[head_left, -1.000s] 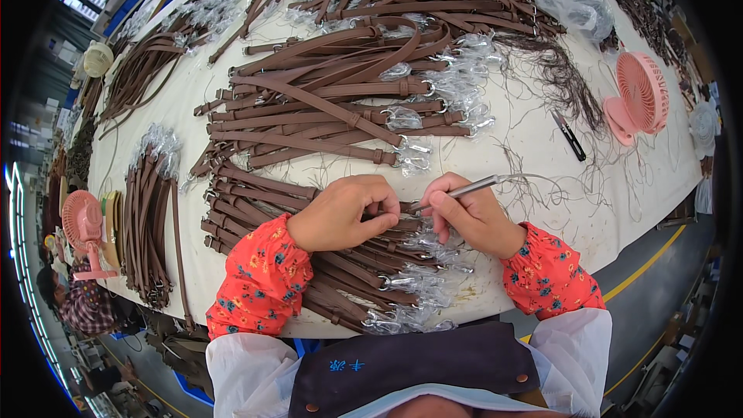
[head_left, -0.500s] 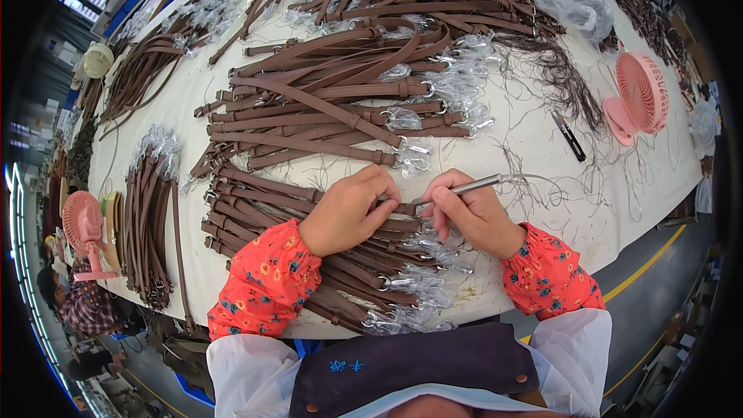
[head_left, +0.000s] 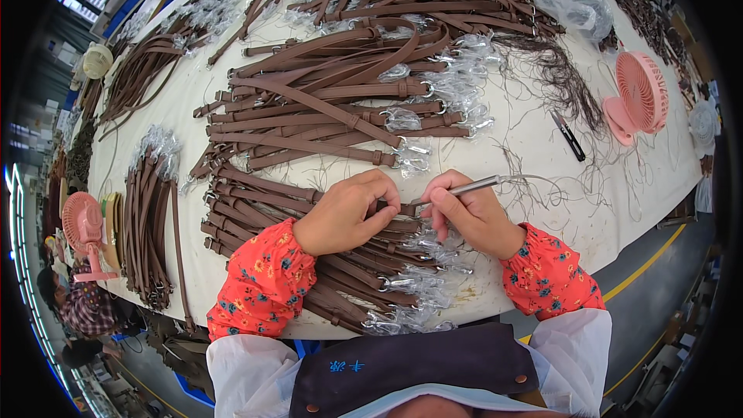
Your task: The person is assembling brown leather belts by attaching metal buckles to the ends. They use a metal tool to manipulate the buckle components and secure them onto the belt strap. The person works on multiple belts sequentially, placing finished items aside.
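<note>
My left hand (head_left: 344,213) is closed in a pinch on the end of a brown strap (head_left: 407,208), above a pile of similar brown straps (head_left: 251,200). Between the fingers of my right hand (head_left: 476,215) is a slim metal pen-shaped tool (head_left: 481,184), held like a pencil. Its tip points left and meets the strap end beside my left fingertips; whether it touches cannot be made out. A thin cord (head_left: 542,179) runs from the tool's back end. Metal clips in clear plastic wrap (head_left: 410,282) lie at the straps' right ends, below my right hand.
Another heap of brown straps (head_left: 309,108) lies just beyond my hands, with more bundles (head_left: 147,224) to the left. Black-handled cutter (head_left: 570,137), pink fan (head_left: 641,93) and loose dark threads (head_left: 561,70) are on the right. A second pink fan (head_left: 83,224) stands far left.
My left hand and forearm have shifted very slightly left, with the fingers curled a little differently at the strap. The right hand and tool hold nearly the same place.
</note>
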### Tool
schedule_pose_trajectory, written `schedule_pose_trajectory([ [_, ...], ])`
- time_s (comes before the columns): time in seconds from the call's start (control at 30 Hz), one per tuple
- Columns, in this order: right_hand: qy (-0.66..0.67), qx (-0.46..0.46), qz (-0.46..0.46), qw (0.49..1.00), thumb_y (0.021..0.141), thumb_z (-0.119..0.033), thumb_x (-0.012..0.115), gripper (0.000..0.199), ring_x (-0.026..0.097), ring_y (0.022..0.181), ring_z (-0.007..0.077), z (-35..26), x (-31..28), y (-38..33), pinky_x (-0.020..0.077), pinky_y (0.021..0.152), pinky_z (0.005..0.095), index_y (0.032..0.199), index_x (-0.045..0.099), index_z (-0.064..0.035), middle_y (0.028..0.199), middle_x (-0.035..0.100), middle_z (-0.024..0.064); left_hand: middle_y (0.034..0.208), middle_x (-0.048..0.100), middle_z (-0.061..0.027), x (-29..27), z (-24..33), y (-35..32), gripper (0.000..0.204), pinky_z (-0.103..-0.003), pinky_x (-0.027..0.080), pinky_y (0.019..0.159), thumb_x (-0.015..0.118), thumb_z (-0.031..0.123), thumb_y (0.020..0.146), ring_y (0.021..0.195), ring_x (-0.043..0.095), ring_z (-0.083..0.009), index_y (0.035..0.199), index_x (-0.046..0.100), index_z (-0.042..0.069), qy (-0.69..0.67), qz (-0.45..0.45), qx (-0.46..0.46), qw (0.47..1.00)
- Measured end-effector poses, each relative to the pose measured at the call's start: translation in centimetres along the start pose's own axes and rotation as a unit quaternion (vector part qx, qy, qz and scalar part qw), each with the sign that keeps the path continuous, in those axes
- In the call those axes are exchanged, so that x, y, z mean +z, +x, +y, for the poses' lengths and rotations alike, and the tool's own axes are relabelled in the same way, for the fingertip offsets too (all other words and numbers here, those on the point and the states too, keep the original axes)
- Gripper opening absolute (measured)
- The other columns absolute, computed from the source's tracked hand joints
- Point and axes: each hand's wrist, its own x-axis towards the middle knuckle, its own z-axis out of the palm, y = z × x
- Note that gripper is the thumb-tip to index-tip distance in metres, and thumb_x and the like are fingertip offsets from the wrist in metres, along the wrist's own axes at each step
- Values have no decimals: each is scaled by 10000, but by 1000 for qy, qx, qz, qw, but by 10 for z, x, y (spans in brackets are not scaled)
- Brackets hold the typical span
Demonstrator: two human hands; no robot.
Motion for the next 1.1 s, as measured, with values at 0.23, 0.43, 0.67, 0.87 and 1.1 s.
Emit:
schedule_pose_trajectory([
  [0.23, 13, -22, -3, 1000, 1073, -233, 499, 223, 598, 570, 79, 2, -1, -1, 490, 554, 231, 1085, 574, -23, 743, 615, 28, 914, 633, -96, -7, 2, -2, 93, -312, 487, 628, 679, 56, 881, 668, 588, -187, 967, 659, 28, 53, -8, -1, 999],
  [0.43, 33, -73, 23, 996, 1082, -211, 468, 209, 587, 592, 87, 2, -2, -4, 522, 656, 252, 1110, 562, -26, 736, 595, 29, 880, 693, -120, -12, 10, -3, 118, -372, 512, 664, 703, 108, 854, 703, 641, -291, 953, 719, 45, 9, -118, -33, 992],
  [0.67, 19, -123, 62, 990, 1080, -203, 476, 205, 606, 667, 90, 5, -2, -3, 524, 662, 252, 1139, 560, -25, 818, 627, 51, 1057, 652, -108, -14, -4, 5, 305, -410, 483, 868, 742, 57, 815, 993, 600, -332, 1111, 673, 72, 284, 164, 67, 942],
  [0.87, -5, -140, 63, 988, 1076, -195, 490, 215, 629, 716, 94, 6, -3, -3, 520, 673, 246, 1164, 572, -17, 875, 653, 69, 985, 630, -103, -10, -15, 5, 321, -394, 511, 774, 792, 94, 789, 910, 621, -307, 1088, 675, 89, 208, 102, 79, 970],
  [1.1, -9, -122, 60, 991, 1078, -176, 477, 209, 631, 726, 96, 4, -1, 0, 510, 675, 239, 1180, 568, -18, 889, 645, 66, 912, 606, -86, 5, -1, 8, 285, -380, 508, 734, 781, 142, 819, 838, 621, -280, 1086, 689, 99, 156, 65, 76, 983],
])
